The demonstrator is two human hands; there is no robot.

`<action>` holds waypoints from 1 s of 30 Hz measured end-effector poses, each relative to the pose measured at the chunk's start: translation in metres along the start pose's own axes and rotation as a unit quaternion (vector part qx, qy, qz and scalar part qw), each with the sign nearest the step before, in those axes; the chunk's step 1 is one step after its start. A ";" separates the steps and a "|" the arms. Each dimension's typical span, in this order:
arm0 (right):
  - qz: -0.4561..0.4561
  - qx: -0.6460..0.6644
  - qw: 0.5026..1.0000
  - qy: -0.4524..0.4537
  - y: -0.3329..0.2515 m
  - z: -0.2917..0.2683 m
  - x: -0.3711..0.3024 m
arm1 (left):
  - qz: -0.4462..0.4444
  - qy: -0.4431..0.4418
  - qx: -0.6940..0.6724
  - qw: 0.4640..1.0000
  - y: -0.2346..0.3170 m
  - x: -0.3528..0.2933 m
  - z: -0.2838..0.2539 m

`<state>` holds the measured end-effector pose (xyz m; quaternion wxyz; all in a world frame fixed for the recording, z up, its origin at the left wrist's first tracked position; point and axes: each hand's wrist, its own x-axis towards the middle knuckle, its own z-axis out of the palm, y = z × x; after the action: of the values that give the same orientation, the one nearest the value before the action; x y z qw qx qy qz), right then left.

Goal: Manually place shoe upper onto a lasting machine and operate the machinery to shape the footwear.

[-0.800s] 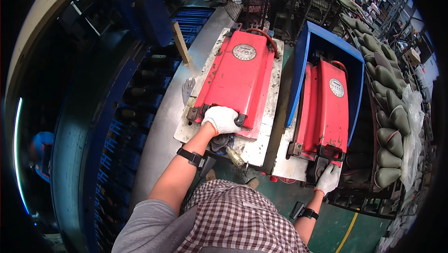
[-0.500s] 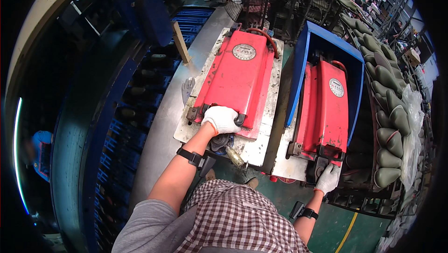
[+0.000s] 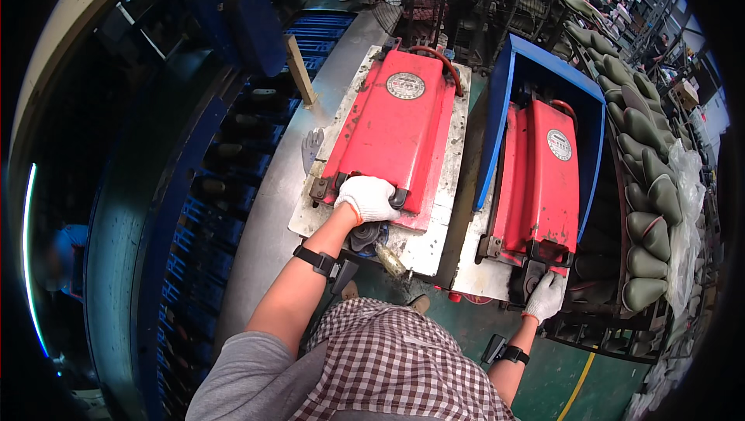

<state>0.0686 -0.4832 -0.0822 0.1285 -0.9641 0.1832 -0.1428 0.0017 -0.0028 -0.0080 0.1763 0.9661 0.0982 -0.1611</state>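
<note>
Two red machine covers with round white labels lie in front of me: the left cover on a worn white plate, the right cover inside a blue hood. My left hand, in a white knit glove, is closed over the black handle at the left cover's near edge. Gloved too, my right hand grips a black handle-like part at the front of the right machine; its fingertips are partly hidden. Below my left hand sits a dark round fitting.
A grey glove lies beside the left plate. Racks of olive-green shoe-shaped pieces stand at the right, partly under clear plastic. On the left runs a blue conveyor behind a metal ledge. A person in blue stands far left.
My hands stay where they were on both machines. The person in blue at the far left has shifted slightly.
</note>
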 end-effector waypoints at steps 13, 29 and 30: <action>-0.014 0.025 1.000 -0.004 0.008 0.007 0.002 | -0.005 -0.015 0.007 1.000 0.003 -0.001 -0.004; -0.029 0.033 0.999 -0.007 0.000 -0.002 0.000 | -0.009 -0.022 0.007 1.000 0.004 -0.001 -0.005; -0.015 0.035 0.999 -0.014 -0.001 -0.003 0.000 | -0.009 -0.021 0.008 1.000 0.004 -0.001 -0.006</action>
<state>0.0679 -0.4829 -0.0791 0.1627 -0.9636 0.1615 -0.1372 0.0036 -0.0048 -0.0013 0.1694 0.9629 0.1016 -0.1841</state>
